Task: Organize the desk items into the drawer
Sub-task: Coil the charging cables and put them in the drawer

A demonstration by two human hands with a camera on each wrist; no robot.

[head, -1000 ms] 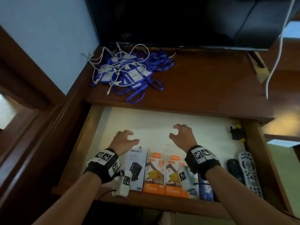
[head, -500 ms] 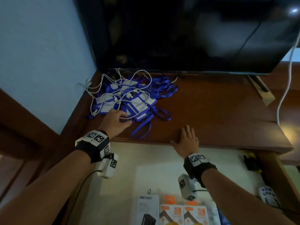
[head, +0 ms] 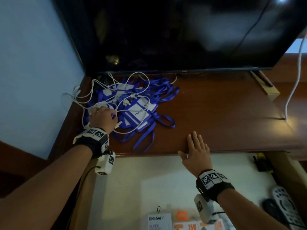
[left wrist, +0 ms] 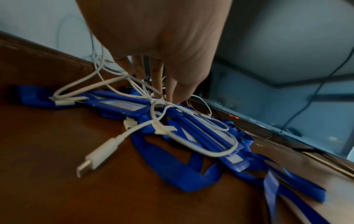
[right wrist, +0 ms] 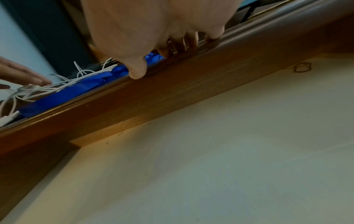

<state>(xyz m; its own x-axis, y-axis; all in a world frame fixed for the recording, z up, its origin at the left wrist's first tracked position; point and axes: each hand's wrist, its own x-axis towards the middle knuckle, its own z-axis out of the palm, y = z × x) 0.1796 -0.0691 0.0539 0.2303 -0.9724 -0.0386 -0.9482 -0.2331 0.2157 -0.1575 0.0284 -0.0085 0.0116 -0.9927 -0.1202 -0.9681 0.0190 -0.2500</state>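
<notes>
A tangle of white charging cables (head: 116, 97) lies on a heap of blue lanyards with badge holders (head: 141, 113) at the desk's back left corner. My left hand (head: 106, 112) is on this heap. In the left wrist view its fingers (left wrist: 159, 78) point down, and their tips touch the cables (left wrist: 191, 115) above the lanyards (left wrist: 172, 166). No curl around a cable shows. My right hand (head: 194, 143) lies flat and open on the desk's front edge (head: 232, 146), holding nothing. Below it the drawer (head: 149, 180) stands open, with its pale floor showing.
Charger boxes (head: 159, 220) lie at the drawer's front, with remotes (head: 285, 206) at its right and a black and yellow item (head: 260, 161) at the back right. A dark TV (head: 182, 30) stands behind the heap. A white cord (head: 297, 80) hangs at the right.
Both hands rose out of the drawer to the desktop. The left hand went forward onto the cable heap. The right hand settled flat on the desk edge.
</notes>
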